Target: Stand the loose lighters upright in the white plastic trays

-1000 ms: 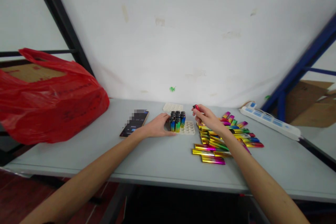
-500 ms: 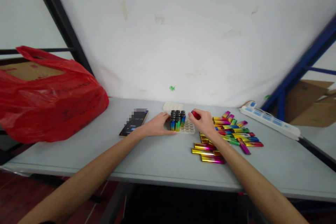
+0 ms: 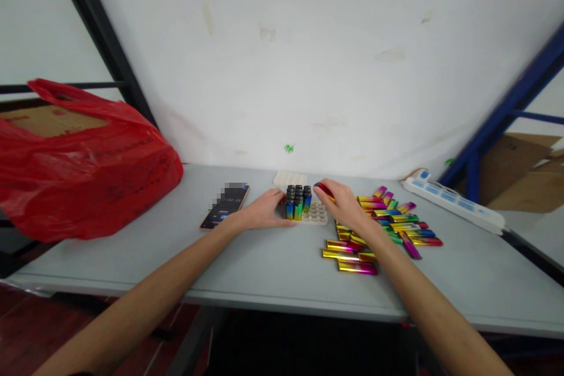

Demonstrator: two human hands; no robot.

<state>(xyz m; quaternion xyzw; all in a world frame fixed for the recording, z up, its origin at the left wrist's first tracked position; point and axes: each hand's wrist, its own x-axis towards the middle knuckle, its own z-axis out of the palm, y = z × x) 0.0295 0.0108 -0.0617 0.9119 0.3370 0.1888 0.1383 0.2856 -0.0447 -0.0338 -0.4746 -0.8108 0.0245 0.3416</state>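
Two hands are at work over one grey worktop (image 3: 264,270), and there are two pale trays on it. The near tray (image 3: 319,215) sits in the middle, with a tight cluster of upright lighters (image 3: 298,212) filling part of its left side; I make out about ten black tops, though they hide one another and I can't swear to the count. Round cells show at its right end. The back tray (image 3: 291,178) lies just behind, towards the wall, with rows of cells showing too. The left hand (image 3: 263,211) has its grip spread around the left end of the near tray, thumb along the front edge, fingers at the side by the cluster. The right hand (image 3: 343,201) has its grip pinching one lighter, the red-and-gold lighter (image 3: 325,190), tilted above the right part of the near tray and apart from the standing ones. Right of that tray lies a loose heap of lighters (image 3: 409,227), well over a dozen in gold, magenta, green, blue and red, overlapping and partly behind the right forearm, so an exact number escapes me. One phone (image 3: 231,204) lies left of the left hand, and one white power strip (image 3: 453,204) beyond the heap. One red plastic bag (image 3: 101,182) bulges at the far left; cardboard (image 3: 66,121) shows through its handle opening, whether inside or behind I can't tell.
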